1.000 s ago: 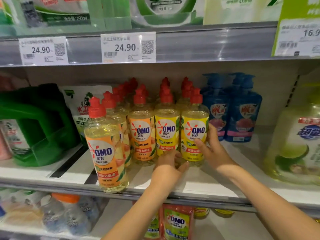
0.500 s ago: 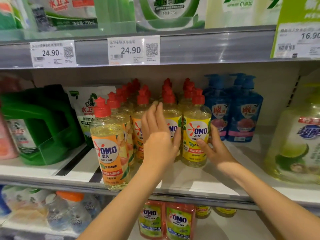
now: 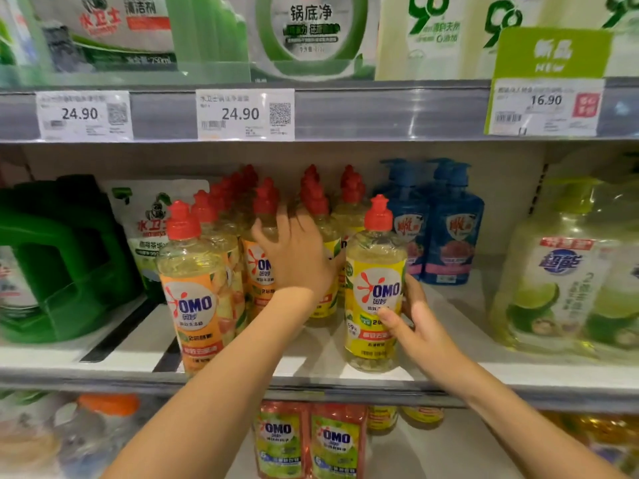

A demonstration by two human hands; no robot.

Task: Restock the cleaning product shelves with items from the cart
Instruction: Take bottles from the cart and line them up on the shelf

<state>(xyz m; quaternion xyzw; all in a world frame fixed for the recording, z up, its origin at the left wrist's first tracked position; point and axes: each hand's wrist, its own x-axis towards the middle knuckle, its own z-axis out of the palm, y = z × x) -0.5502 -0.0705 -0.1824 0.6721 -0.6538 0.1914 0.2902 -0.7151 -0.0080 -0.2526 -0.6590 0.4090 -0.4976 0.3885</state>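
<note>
Several red-capped OMO dish soap bottles stand in rows on the middle shelf (image 3: 311, 369). My right hand (image 3: 420, 328) grips a yellow-label OMO bottle (image 3: 375, 288) low on its right side, near the shelf's front edge. My left hand (image 3: 297, 257) reaches further in, fingers spread around a yellow-label bottle (image 3: 328, 243) in the row behind, next to an orange-label bottle (image 3: 257, 267). Another orange-label OMO bottle (image 3: 193, 292) stands alone at the front left.
A green jug (image 3: 62, 261) and a white refill pouch (image 3: 152, 223) stand to the left. Blue pump bottles (image 3: 449, 223) and large lime-green bottles (image 3: 567, 278) stand to the right. Price tags (image 3: 245, 114) line the upper shelf edge. More OMO bottles (image 3: 307, 440) stand on the shelf below.
My right hand has drawn the yellow-label bottle forward toward the shelf's front edge. My left hand rose from the shelf surface and reached deeper among the rows of bottles.
</note>
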